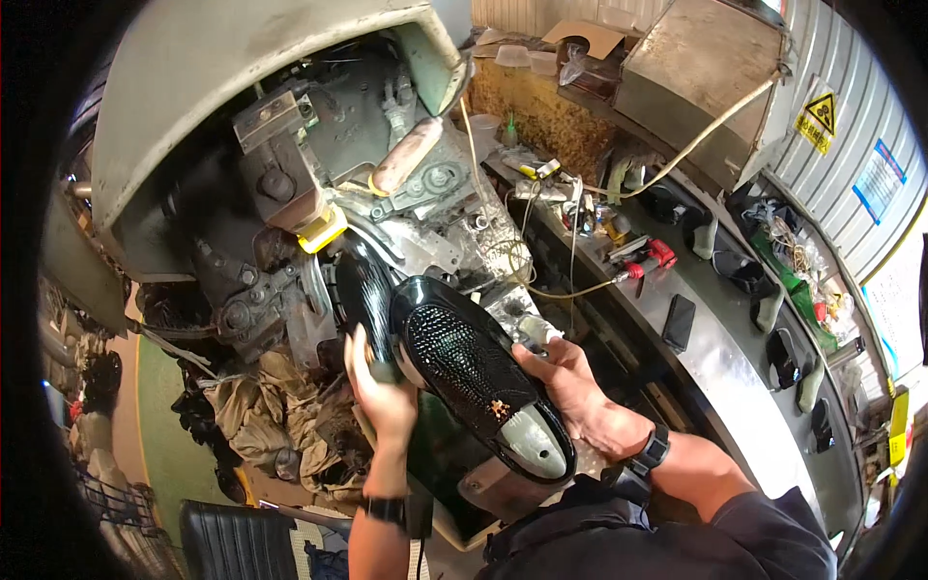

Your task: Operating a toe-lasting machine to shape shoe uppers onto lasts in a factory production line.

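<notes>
A black loafer (459, 353) with a scaly texture and a small gold ornament lies slantwise in front of me. A pale grey-green shoe last (535, 443) fills its opening. My right hand (572, 387) grips the loafer's right side, thumb on its upper edge. My left hand (385, 391) is closed round the lower end of a glossy black shoe-shaped piece (365, 290) with fine ridges; whether it is a whole shoe or a sole I cannot tell. Its upper end reaches the machine (280, 184), just below a yellow-edged part (322, 230). The loafer's toe touches or overlaps this piece.
Right of me runs a metal bench (715, 377) with a red power tool (650, 259) and a black phone (679, 322). Several black shoes on lasts (785, 358) line a dark rack beyond. Crumpled tan cloth (261, 411) and a black chair (237, 541) are at lower left.
</notes>
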`<state>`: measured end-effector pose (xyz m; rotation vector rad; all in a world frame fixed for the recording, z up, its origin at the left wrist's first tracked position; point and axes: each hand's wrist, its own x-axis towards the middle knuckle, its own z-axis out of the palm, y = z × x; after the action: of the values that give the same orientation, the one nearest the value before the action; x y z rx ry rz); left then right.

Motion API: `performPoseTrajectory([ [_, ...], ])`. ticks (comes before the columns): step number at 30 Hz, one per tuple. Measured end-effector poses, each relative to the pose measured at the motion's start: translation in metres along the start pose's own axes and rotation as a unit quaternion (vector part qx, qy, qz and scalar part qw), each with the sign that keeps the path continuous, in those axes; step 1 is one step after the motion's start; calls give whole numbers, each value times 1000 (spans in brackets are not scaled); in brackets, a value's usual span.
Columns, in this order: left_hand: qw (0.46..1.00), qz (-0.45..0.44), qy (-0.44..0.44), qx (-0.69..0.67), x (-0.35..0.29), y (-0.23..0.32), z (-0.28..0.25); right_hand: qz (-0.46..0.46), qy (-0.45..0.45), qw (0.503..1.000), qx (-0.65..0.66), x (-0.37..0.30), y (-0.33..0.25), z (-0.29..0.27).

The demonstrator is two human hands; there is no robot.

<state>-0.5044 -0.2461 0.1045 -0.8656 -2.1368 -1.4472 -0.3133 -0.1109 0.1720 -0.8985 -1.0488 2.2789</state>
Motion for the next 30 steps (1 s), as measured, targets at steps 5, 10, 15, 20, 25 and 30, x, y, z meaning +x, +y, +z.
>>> performPoseTrajectory([
  [5,963,-56,-265,9,-55,-49,-81,87,36,995,-31,22,11,58],
  [10,733,-371,-127,-556,-25,8,-45,56,-58,994,68,88,64,71],
  [15,678,-480,1,-557,11,11,-20,54,-108,990,78,114,69,90],
  [20,660,-518,28,-543,19,-13,-14,107,-76,990,60,122,58,109],
  [25,637,-538,48,-551,14,-14,-4,99,-79,990,63,132,70,100],
  [30,728,-511,133,-438,-3,-29,12,100,-117,982,111,140,87,93],
])
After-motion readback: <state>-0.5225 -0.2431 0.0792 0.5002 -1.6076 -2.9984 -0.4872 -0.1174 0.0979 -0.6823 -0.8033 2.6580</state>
